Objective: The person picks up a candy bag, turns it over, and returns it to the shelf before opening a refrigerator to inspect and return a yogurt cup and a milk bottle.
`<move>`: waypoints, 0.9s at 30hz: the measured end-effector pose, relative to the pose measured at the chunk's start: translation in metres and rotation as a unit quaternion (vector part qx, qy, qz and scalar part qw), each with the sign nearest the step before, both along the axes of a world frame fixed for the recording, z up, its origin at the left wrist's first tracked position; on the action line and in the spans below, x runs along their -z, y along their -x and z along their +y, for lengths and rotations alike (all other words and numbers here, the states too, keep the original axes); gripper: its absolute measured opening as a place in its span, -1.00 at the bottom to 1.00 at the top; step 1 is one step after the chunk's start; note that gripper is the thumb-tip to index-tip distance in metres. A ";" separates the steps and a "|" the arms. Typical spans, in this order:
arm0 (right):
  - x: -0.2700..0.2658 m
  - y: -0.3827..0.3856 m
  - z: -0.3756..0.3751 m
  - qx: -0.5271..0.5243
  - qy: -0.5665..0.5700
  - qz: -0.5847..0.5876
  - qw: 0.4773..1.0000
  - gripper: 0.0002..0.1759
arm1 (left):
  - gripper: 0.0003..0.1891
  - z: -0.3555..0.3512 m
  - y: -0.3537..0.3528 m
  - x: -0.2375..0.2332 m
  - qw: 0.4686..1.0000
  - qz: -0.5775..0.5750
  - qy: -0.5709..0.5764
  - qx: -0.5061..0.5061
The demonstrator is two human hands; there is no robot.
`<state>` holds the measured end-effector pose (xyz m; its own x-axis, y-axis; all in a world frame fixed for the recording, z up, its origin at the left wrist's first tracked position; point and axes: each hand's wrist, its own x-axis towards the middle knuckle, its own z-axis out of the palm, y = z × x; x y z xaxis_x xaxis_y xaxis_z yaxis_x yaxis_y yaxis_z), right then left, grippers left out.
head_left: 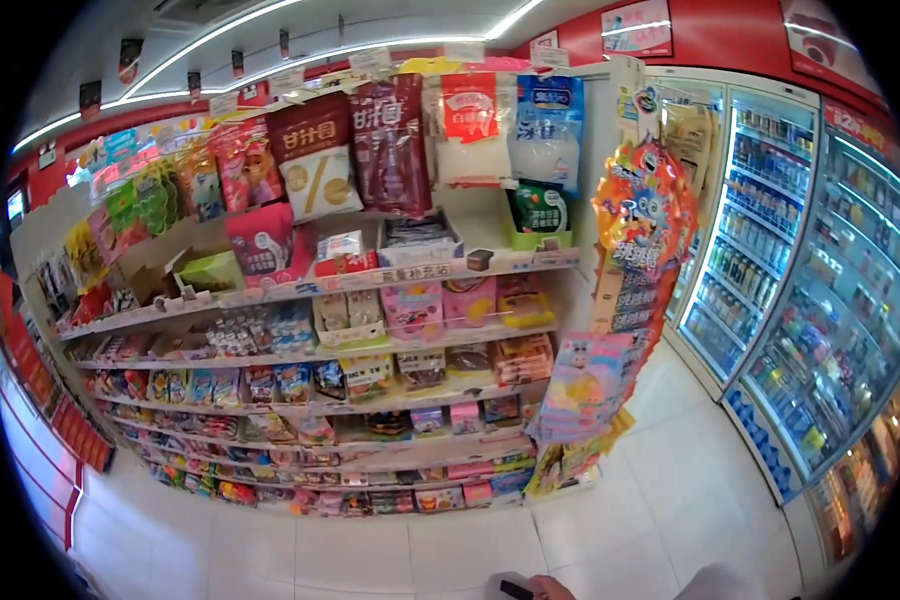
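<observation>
At the bottom edge, one hand shows only in part; it looks like my left hand (552, 588), though the cut-off view leaves this uncertain. Its fingers are bent together against a small dark object (517, 591), whose lower part is out of frame. Pale clothing (495, 584) lies beside the dark object. My right hand is not in view. Ahead, a white multi-tier shelf (510, 262) holds packaged snacks, with a brown bag (312, 155), a dark red bag (390, 145) and a blue bag (548, 135) on top. Neither hand is near the shelf.
A snack display (620, 290) hangs at the shelf's right end. Glass-door drink coolers (745, 220) line the right side. White floor tiles (360, 550) run along the shelf's base. Red panels (45, 350) stand at the far left.
</observation>
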<state>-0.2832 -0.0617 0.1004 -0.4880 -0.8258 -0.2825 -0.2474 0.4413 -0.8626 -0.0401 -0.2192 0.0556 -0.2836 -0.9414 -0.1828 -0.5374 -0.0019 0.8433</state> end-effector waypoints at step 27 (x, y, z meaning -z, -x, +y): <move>-0.273 0.394 -0.066 0.081 0.462 0.433 0.770 -0.68 | -0.65 -0.086 0.435 -0.343 0.833 0.233 0.488 0.115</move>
